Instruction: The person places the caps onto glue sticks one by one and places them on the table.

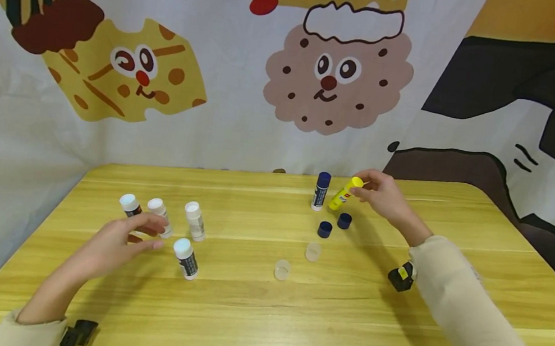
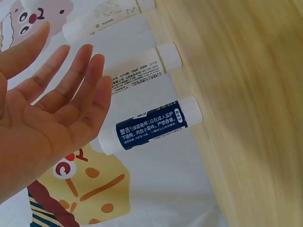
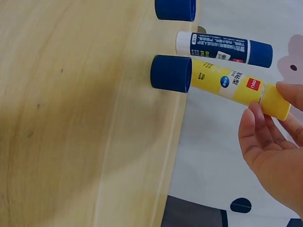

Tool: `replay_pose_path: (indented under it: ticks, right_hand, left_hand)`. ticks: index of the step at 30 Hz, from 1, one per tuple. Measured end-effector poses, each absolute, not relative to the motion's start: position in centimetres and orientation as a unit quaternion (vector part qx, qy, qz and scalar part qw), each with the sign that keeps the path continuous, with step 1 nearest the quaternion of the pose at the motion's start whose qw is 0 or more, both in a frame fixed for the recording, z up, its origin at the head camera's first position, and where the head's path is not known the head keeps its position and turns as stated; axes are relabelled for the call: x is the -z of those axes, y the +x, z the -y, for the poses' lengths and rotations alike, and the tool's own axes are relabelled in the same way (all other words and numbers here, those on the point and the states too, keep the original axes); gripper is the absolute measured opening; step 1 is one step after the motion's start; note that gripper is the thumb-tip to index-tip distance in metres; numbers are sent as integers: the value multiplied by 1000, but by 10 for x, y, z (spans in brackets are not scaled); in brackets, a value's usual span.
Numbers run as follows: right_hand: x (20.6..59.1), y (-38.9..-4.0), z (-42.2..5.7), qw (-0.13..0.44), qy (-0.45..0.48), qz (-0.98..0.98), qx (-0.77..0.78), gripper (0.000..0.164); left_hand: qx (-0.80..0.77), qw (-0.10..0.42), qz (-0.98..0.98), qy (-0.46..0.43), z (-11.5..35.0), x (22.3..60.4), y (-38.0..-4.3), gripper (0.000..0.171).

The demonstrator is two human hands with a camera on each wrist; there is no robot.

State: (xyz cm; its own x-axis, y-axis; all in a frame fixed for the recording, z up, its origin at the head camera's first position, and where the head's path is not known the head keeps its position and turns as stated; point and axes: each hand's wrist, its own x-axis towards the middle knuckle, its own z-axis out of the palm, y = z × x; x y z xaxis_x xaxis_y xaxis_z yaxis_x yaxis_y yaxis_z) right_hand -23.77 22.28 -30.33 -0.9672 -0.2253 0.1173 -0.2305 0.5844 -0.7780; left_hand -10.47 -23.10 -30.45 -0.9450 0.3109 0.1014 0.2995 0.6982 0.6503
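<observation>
My right hand (image 1: 384, 196) pinches a yellow glue stick (image 1: 342, 195) by its top end. The stick leans, its lower end close over the table. Just left of it stands a glue stick with a dark blue cap (image 1: 320, 191). On the left side, my left hand (image 1: 115, 243) hovers with fingers apart and nothing in them. Around it stand several white-capped sticks: a dark-labelled one (image 2: 151, 124) near the fingers in the left wrist view, two pale-labelled ones, the right of them (image 1: 194, 223) upright, and another dark-labelled one (image 1: 186, 259) nearer me.
Two loose dark blue caps, one left (image 1: 324, 230) and one right (image 1: 344, 220), lie in front of the yellow stick. Two clear caps, one farther (image 1: 313, 251) and one nearer (image 1: 282, 270), sit mid-table. A printed cloth (image 1: 236, 78) hangs behind the wooden table (image 1: 241, 327).
</observation>
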Motion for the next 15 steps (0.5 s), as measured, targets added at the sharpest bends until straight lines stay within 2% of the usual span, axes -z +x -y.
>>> replay_pose_path:
  ticks: [15]
  right_hand:
    - [312, -250, -214, 2, 128, 888, -443, 32]
  left_hand:
    - [-357, 50, -916, 175, 231, 307, -104, 35]
